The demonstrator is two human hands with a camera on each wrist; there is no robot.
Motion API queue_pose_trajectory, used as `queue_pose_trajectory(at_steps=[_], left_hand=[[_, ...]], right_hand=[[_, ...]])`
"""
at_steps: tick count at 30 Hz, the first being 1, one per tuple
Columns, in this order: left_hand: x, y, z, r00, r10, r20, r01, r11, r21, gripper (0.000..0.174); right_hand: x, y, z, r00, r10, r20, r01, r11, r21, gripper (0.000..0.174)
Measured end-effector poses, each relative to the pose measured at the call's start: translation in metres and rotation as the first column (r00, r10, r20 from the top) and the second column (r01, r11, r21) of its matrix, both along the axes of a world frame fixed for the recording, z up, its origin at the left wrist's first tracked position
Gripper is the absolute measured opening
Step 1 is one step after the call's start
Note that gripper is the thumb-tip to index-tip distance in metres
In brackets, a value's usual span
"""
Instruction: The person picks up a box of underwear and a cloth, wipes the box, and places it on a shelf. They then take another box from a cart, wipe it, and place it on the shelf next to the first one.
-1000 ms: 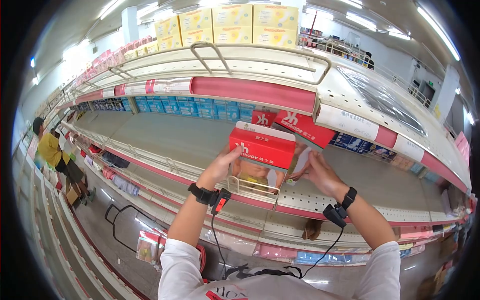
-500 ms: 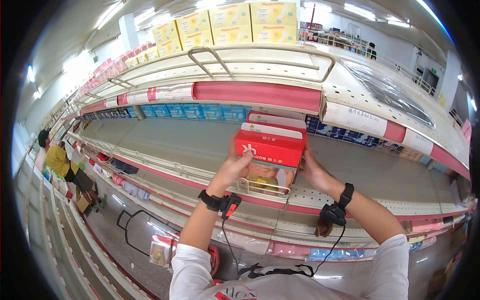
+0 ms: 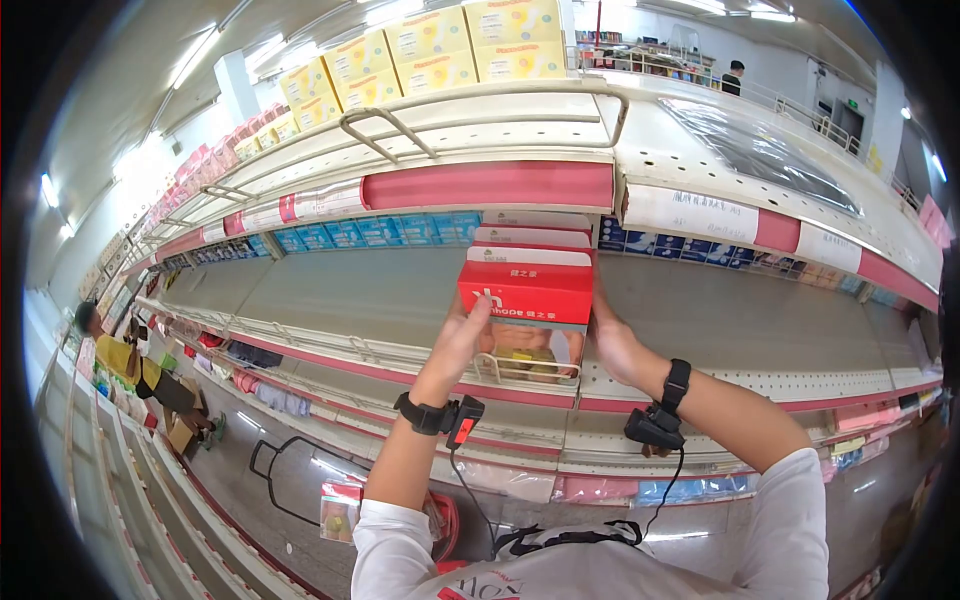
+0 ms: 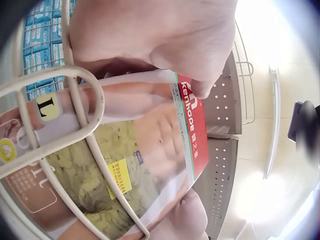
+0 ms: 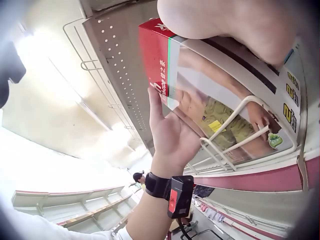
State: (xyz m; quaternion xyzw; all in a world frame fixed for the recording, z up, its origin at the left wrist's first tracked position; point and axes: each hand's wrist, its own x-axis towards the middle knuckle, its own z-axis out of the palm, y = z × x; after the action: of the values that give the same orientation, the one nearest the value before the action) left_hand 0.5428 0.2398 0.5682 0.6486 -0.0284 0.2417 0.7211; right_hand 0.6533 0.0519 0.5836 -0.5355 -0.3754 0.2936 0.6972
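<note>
At the front edge of a perforated white metal shelf (image 3: 700, 385), a red carton (image 3: 525, 295) stands upright between my two hands, just behind a looped white wire guard (image 3: 525, 372). My left hand (image 3: 452, 345) lies flat against the carton's left side, fingers straight and pressing, thumb up along the front. My right hand (image 3: 612, 345) presses the right side with its palm. Its fingers are hidden behind the carton, so I cannot tell whether they curl.

The head view alone shows two more matching red cartons (image 3: 533, 237) lined up directly behind this one. The left wrist view shows the carton's glossy front close up: a printed photograph, a small yellow label, and the wire guard crossing in front of it. The right wrist view shows my left palm open on the carton's red side.

The shelf is long, grey and smooth, edged with a pink strip. Blue packs (image 3: 380, 230) line its back wall and yellow boxes (image 3: 440, 45) sit on top. Bright strip lights run overhead. A person in a yellow top (image 3: 125, 355) stands down the aisle.
</note>
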Motion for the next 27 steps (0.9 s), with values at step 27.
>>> queue_pose_trajectory(at_steps=[27], left_hand=[[0.015,0.007,-0.001,0.996,-0.026,0.091,0.043,0.980,-0.195,0.065]], right_hand=[[0.024,0.003,0.001,0.944,-0.298,0.143,0.313,0.945,-0.095,0.063]])
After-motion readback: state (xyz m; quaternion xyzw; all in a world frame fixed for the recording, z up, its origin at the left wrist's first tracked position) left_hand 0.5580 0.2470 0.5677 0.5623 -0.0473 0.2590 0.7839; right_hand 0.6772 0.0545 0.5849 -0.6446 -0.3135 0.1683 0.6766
